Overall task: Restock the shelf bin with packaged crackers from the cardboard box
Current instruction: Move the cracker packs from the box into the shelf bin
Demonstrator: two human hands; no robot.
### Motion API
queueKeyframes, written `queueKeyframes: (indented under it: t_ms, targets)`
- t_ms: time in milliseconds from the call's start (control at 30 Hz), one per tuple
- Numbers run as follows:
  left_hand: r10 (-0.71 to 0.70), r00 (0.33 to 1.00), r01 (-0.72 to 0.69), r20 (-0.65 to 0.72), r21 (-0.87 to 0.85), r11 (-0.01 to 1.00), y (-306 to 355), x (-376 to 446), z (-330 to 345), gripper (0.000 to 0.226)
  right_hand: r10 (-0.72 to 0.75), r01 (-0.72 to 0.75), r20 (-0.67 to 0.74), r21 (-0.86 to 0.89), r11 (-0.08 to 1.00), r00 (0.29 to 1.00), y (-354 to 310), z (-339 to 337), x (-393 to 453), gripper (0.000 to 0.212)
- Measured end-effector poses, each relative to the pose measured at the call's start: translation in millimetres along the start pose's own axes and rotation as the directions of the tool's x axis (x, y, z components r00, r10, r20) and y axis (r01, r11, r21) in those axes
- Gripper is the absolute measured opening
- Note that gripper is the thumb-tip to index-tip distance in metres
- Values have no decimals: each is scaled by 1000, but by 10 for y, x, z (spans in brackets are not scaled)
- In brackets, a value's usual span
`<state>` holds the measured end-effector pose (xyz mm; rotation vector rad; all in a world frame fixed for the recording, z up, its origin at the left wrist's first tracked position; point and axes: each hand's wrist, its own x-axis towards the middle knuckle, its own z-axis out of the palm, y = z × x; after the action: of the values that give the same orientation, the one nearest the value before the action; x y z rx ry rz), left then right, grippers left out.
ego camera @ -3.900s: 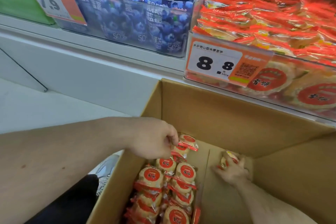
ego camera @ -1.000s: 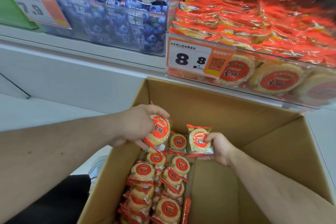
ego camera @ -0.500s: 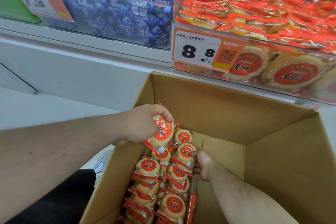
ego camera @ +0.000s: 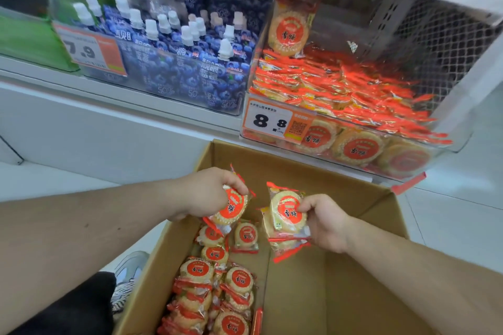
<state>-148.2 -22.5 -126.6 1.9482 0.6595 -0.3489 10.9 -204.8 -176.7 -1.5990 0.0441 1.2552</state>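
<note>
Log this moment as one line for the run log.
phase: lifting from cardboard box | left hand: grips cracker packs | right hand: grips cracker packs | shelf bin: partly stocked

Head camera, looking forward and down over an open box at a shelf.

There is only this one view, wide-angle, so straight lines bow toward the frame edges. It looks from above and behind the box [ego camera: 340,179], whose near end runs off the bottom of the frame while its far wall sits just under the shelf edge [ego camera: 163,114]. Both forearms enter from the lower corners, close to the lens and large, with the left hand [ego camera: 206,193] and right hand [ego camera: 324,223] near the centre. The bin [ego camera: 446,141] fills the upper right at close range, seen slightly from above. The upper left is blurred.
</note>
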Motion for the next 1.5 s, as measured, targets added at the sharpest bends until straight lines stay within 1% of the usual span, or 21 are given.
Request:
queueKeyframes:
  t_ms: [67,133,200,233,267,300,333,400,467,567,600,700,800,900,1000,1067,1100,1200,1300,1367,1500]
  targets:
    - [64,998,-64,-2,38,997,85,-87,-4,43,-57,55,21,94,994,998,-182,43,-347,36]
    - [130,991,-131,8,21,991,178,-184,5,35,-122,110,44,218,970,992,-298,84,-631,44]
    - [210,973,-201,96,-98,975,263,-272,25,48,-192,169,44,318,933,980,-360,133,-856,49]
    - [247,957,-218,151,-184,958,316,-318,48,52,-217,190,41,343,920,975,-382,161,-950,49]
    - [290,942,-247,166,-241,939,361,-353,72,51,-234,207,33,353,912,972,-396,190,-1031,49]
    - [331,934,-290,134,-259,921,402,-370,100,47,-245,218,32,357,908,969,-411,228,-1094,49]
    - [354,934,-327,58,-263,908,435,-367,134,40,-252,224,30,359,906,967,-429,257,-1138,49]
    - [341,932,-361,-121,-278,890,498,-380,171,25,-270,233,48,375,897,962,-485,314,-1234,48]
    - [276,944,-327,-182,-395,858,501,-364,156,26,-304,254,58,416,873,951,-568,331,-1331,48]
    - [213,960,-278,-180,-559,781,524,-388,83,38,-377,324,31,452,831,926,-672,279,-1438,77]
    - [214,964,-267,-161,-593,759,541,-405,64,38,-395,348,19,437,829,918,-686,260,-1443,76]
    - [223,971,-227,-91,-657,719,606,-458,57,32,-429,403,-11,364,840,903,-670,302,-1428,59]
    - [230,972,-198,-43,-672,714,655,-495,88,25,-415,411,-29,210,887,910,-605,374,-1374,40]
    - [240,971,-169,3,-701,692,718,-521,120,23,-433,438,-69,93,894,899,-543,408,-1320,25]
    - [263,964,-174,24,-690,703,746,-529,148,41,-485,492,-104,50,869,868,-504,423,-1282,20]
    - [278,960,-217,-1,-628,747,751,-523,187,58,-510,517,-99,60,854,855,-488,462,-1281,21]
    - [286,958,-244,-25,-591,769,750,-520,211,61,-515,520,-79,81,850,854,-481,491,-1296,24]
    - [299,949,-305,-98,-515,801,748,-499,273,53,-511,505,29,115,856,859,-454,582,-1338,32]
    - [322,933,-359,-158,-467,808,744,-484,281,67,-504,493,100,114,863,858,-437,630,-1360,36]
    - [350,914,-405,-204,-440,802,738,-469,264,73,-493,479,132,128,869,860,-444,646,-1382,35]
    - [369,884,-464,-288,-436,771,698,-422,199,69,-418,389,233,161,907,878,-444,659,-1429,41]
